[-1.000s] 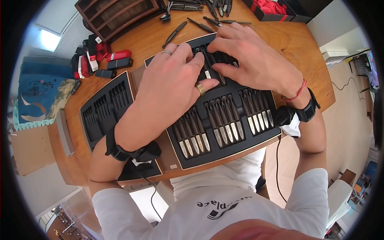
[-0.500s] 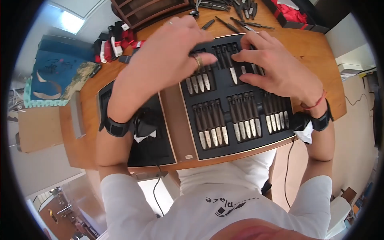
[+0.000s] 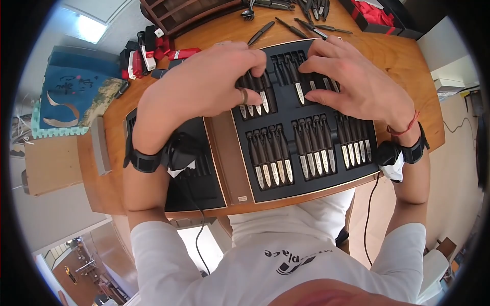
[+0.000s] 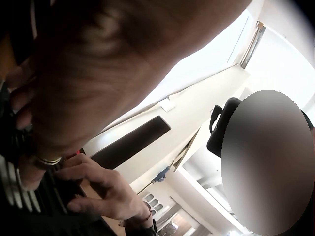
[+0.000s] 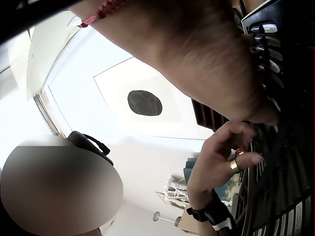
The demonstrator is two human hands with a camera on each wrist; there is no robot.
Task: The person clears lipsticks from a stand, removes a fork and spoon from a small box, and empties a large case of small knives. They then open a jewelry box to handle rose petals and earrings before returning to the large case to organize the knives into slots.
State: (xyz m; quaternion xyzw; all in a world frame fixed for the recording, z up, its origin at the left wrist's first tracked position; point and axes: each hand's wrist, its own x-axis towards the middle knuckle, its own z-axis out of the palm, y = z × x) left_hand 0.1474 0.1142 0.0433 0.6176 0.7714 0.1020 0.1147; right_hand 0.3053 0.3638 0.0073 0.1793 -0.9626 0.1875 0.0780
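A black insert (image 3: 284, 109) in an opened case carries groups of knives with dark shafts and silver ends. Over its upper left group (image 3: 258, 109) is the left hand (image 3: 204, 84), thumb resting by the silver ends, index finger bent and apart from the thumb. The right hand (image 3: 352, 84) reaches over the upper middle and right groups, its index finger and thumb spread beside a single knife (image 3: 300, 94); exact contact cannot be told. In the left wrist view, the left thumb (image 4: 30, 178) lies on silver ends. The right wrist view shows the left hand (image 5: 216, 160) with fingers bent.
The case's other half (image 3: 178, 196) lies left, partly under the left forearm. Loose dark utensils (image 3: 261, 32) lie beyond the case. A wooden rack (image 3: 189, 15) stands at the back, red and black packets (image 3: 135, 64) left of it, and a box with red cloth (image 3: 375, 14) at the back right.
The view has shifted, putting the case further right. Since half a second ago the left hand has come down nearer the upper left group; the right hand has hardly moved.
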